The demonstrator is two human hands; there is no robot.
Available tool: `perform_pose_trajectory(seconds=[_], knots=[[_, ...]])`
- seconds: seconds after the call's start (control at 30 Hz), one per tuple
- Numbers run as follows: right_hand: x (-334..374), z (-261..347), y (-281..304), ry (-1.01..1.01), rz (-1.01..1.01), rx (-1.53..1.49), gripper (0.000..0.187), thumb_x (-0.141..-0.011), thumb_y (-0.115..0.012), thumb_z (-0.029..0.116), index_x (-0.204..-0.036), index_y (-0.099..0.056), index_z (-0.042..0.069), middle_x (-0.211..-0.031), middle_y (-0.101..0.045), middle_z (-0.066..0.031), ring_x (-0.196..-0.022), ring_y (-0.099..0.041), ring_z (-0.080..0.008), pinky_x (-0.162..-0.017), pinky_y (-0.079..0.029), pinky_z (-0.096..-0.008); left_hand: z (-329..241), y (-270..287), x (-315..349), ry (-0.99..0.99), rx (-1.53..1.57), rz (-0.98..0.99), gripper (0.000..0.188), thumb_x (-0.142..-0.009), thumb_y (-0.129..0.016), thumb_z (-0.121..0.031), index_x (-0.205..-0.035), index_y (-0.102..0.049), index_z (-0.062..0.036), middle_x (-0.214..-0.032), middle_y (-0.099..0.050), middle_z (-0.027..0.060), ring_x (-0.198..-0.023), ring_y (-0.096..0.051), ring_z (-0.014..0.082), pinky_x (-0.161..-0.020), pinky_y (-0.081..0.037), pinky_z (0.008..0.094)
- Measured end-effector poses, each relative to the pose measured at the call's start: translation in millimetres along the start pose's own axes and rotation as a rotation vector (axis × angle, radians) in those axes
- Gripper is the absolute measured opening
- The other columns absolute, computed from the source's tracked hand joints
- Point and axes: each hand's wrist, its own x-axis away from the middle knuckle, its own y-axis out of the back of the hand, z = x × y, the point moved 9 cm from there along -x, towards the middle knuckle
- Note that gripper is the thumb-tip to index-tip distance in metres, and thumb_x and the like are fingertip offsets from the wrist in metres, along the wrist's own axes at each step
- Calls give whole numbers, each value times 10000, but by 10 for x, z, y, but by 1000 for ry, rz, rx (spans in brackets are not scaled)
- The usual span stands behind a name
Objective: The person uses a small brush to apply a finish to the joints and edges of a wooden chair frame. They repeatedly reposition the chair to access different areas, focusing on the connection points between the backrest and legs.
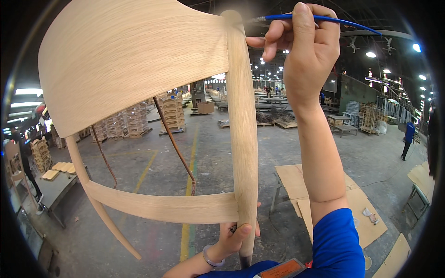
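Note:
A pale wooden chair back [139,65] fills the left and middle of the head view. It has a wide curved top panel, two posts and a curved lower rail [167,206]. My left hand [235,237] is wrapped round the right post [243,134], just below that rail, its far fingers partly hidden. Raised at the upper right, my right hand [308,51] pinches a thin blue paintbrush [280,16] between thumb and fingers. The brush tip is blurred and close to the post's top end; whether they touch, I cannot tell. One finger stretches toward the post.
Two thin brown rods [178,143] show below the panel. Flat cardboard [301,183] covers a table at the lower right. A grey table [58,190] with wooden pieces is at left. Stacked wooden parts [127,123] stand behind. A person in blue [409,134] is at far right.

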Motion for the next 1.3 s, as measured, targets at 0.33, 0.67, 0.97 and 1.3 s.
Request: perform_pose_trajectory(seconds=[0.33,0.67,0.97,1.3], knots=[[20,2,35,-18,71,104,178,-1134,-444,177,-1124,-447,-1,-738,-636,-145,-519,-612,-171,-630,-679,-446,58,36,-7,-11,26,12,742,-1001,-676,-489,-1415,-514,105,-928,-695,117,-742,-692,162,-642,-548,301],[50,-102,99,-11,71,3,173,-1135,-437,171,-1120,-442,-1,-723,-621,-139,-506,-592,-167,-634,-681,-452,68,34,-40,12,-16,-48,854,-958,-688,-581,-1402,-498,123,-739,-680,107,-658,-680,183,-613,-535,307],[44,-97,108,-7,81,-45,178,-1137,-432,176,-1125,-444,-2,-723,-624,-140,-516,-610,-170,-650,-684,-454,32,-9,-52,-12,-9,-54,844,-963,-687,-566,-1400,-493,130,-735,-676,115,-645,-676,184,-589,-527,292],[13,-55,37,12,74,49,188,-1138,-438,190,-1115,-460,5,-744,-649,-139,-546,-643,-178,-648,-677,-418,16,-23,-68,-5,-39,-91,864,-961,-668,-593,-1406,-492,127,-743,-675,119,-648,-671,183,-588,-518,299]])
